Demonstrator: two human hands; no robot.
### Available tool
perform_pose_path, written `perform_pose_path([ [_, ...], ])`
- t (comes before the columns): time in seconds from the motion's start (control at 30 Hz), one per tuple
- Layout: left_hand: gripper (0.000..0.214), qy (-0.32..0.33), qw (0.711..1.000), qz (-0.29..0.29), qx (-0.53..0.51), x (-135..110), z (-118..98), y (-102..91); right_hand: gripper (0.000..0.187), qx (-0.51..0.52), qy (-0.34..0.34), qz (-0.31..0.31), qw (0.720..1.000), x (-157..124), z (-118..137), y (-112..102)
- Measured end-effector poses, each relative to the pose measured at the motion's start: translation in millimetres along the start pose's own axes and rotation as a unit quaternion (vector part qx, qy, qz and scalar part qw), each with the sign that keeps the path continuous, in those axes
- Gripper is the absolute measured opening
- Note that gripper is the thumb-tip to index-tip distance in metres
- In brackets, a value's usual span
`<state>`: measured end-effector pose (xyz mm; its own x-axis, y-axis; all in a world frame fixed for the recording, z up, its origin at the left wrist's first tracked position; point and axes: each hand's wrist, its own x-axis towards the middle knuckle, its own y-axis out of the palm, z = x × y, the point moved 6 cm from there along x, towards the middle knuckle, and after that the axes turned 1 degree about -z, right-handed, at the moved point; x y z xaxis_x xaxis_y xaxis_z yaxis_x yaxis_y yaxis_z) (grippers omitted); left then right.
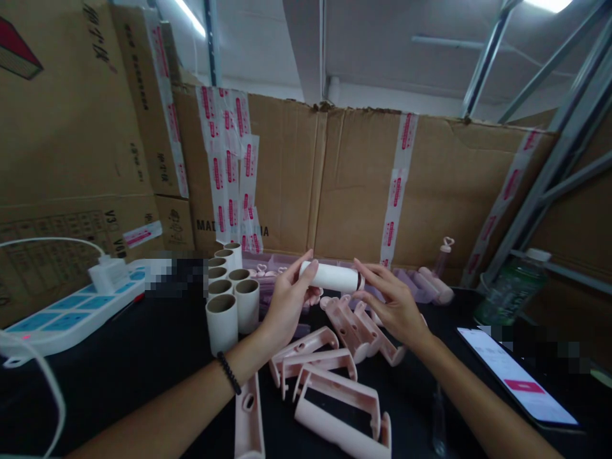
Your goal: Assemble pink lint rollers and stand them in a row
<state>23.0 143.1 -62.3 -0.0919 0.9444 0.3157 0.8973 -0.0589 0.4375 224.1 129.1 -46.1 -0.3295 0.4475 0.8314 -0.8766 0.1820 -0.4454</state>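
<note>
A white cardboard tube (331,277) is held level above the black table, its brown open end facing right. My left hand (288,299) is closed around its left end, thumb along the near side. At the right end, the fingers of my right hand (393,305) close on the rim, where a small pinkish edge shows; I cannot make out what it is. Beneath my hands lie several pale pink plastic holders (337,386), long frames with bent ends. More pink pieces (354,328) sit just below the tube.
Several white cardboard tubes (222,322) stand upright on the left. Farther left is a power strip (79,312) with a plugged-in charger (109,274). To the right are a phone (519,376) and a green bottle (511,287). Taped cardboard (354,185) walls the back.
</note>
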Motion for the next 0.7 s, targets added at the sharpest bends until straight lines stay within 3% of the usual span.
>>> perform_pose_path([
  [0.3, 0.039, 0.025, 1.0, -0.002, -0.007, -1.7, -1.1, 1.2, 0.056, -0.042, -0.01, 0.001, 0.999, -0.6, 0.9, 1.6],
  [0.7, 0.041, 0.036, 0.999, -0.003, 0.013, 1.7, -6.6, 0.7, 0.06, -0.122, -0.052, 0.006, 0.991, 1.1, 3.7, 4.3],
])
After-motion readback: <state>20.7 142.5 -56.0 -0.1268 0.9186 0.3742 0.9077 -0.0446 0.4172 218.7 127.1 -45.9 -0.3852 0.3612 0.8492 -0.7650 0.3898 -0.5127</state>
